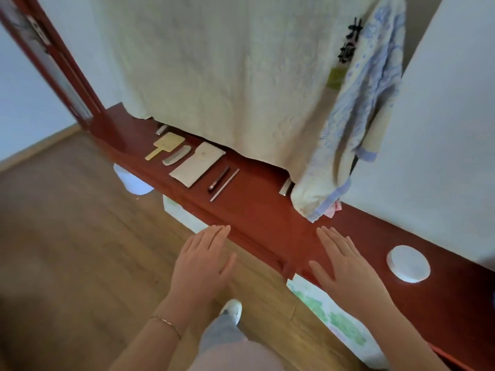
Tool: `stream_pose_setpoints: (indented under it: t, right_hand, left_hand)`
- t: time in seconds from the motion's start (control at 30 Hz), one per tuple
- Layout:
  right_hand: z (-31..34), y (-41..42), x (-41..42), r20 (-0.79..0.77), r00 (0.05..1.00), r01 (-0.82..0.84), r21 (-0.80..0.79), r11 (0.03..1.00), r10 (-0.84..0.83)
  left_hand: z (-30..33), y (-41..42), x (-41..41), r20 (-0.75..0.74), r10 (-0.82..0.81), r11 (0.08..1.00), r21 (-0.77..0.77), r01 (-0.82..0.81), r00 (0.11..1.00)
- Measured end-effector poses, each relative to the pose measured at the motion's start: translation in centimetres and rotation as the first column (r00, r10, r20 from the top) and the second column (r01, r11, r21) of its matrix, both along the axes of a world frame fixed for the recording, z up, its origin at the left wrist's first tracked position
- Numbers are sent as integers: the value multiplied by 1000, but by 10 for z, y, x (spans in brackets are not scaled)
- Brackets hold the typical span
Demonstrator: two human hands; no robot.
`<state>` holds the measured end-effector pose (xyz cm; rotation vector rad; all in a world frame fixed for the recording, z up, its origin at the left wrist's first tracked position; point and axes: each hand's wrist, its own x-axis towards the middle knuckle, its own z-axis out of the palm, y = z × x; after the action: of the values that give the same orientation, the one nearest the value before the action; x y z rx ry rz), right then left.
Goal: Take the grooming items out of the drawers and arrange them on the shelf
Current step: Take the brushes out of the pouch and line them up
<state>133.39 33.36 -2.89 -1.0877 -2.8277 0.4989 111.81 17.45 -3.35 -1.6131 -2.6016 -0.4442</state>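
While both hands hover flat, fingers straight and holding nothing, left hand (206,259) sits nearer the row of grooming items (187,162) on the shelf (257,210), up-left; right hand (345,266) is farther off.

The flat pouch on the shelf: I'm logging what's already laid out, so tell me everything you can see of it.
The flat pouch is a pale beige rectangle, apparently fabric or soft leather, with a fold-over flap at its far end and a faint round mark on that flap. It lies flat and closed on the red-brown shelf, set at a diagonal. A curved comb lies just to its left and a dark pen-like stick just to its right. Its far corner sits near the hanging white cloth's hem. Neither hand touches it.
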Motion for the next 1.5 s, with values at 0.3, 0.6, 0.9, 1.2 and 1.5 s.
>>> stream_pose_setpoints:
  t: [0.3, 0.6, 0.9, 1.2, 1.5]
  right_hand:
    - [-8, -5, -107, -57, 998, -34, 12, 999, 35]
    - [-17, 15, -284, -1, 996, 88, -39, 995, -88]
    - [-29, 28, -384, 95, 929, 370, -160, 915, -358]
    - [-53, 37, -389, 214, 853, 516, -205, 832, -476]
    - [-59, 56, -415, 181, 925, 363, -146, 920, -335]
  left_hand:
    - [-19, -13, -93, 40, 56, 998, 1, -56, 998]
    - [-36, 50, -287, 68, -121, 988, -91, 127, 990]
    - [-62, 107, -389, 139, -351, 923, -112, 367, 926]
    - [-88, 139, -373, 187, -520, 834, -103, 543, 834]
    - [-105, 157, -350, 112, -430, 845, -298, 443, 896]
